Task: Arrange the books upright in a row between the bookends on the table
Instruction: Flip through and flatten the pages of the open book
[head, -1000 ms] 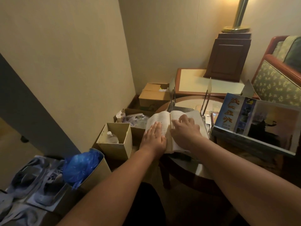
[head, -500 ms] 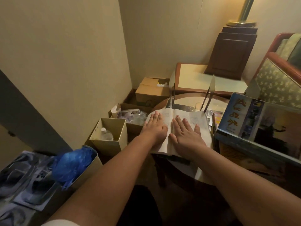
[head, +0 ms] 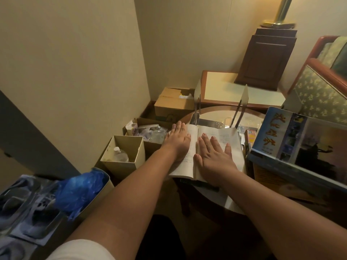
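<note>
An open book [head: 228, 136] with printed white pages lies flat at the front of the round glass-topped table [head: 249, 117]. My left hand [head: 178, 142] presses flat on its left page, fingers straight. My right hand [head: 216, 156] lies flat on the right page, fingers spread. Two thin metal bookends stand upright just behind the book, the left bookend [head: 197, 92] and the right bookend [head: 244, 97], with a bare gap between them. A large blue-covered book [head: 300, 145] lies tilted on a stack at the right. A small book [head: 250, 136] lies between it and the open one.
Open cardboard boxes [head: 174, 102] crowd the floor left of the table; one box [head: 127, 145] holds a plastic bottle. A blue plastic bag [head: 78, 190] fills a bin at lower left. A wooden stand [head: 266, 57] and a patterned armchair [head: 319, 91] stand behind.
My right hand went from curled on the right page to flat with fingers spread. My left hand stayed pressed on the left page. The view shifted slightly.
</note>
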`<state>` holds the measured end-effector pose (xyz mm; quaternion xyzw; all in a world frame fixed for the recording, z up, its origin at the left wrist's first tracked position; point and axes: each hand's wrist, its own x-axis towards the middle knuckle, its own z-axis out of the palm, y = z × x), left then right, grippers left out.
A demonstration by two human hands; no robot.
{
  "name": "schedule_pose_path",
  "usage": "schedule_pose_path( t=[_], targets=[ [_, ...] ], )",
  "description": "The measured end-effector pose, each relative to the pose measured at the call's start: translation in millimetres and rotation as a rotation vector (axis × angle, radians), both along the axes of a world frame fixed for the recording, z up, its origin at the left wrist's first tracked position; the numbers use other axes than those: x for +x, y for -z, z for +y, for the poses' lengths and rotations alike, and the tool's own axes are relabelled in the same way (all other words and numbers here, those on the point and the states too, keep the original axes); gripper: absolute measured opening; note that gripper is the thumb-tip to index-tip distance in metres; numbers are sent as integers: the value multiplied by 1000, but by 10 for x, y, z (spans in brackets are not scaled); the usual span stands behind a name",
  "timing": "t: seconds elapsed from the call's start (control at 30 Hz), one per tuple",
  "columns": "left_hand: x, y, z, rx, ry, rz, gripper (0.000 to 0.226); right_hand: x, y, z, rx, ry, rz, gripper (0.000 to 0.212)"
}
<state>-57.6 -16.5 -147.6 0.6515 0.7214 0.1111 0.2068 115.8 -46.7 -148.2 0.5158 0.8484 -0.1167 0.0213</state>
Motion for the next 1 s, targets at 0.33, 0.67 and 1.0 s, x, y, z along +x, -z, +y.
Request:
schedule_pose_path(
  t=[0.33, 0.67, 1.0],
  targets=[
    [65, 144, -881, 78, -8, -114, 61, 24, -26, -12, 0, -33, 12, 68],
    [33, 188, -1063, 113, -177, -295, 52, 28, -92, -91, -10, -11, 37, 67],
    [-75, 46, -1160, 168, -454, -638, 100, 38, -95, -81, 5, -6, 35, 68]
  ],
)
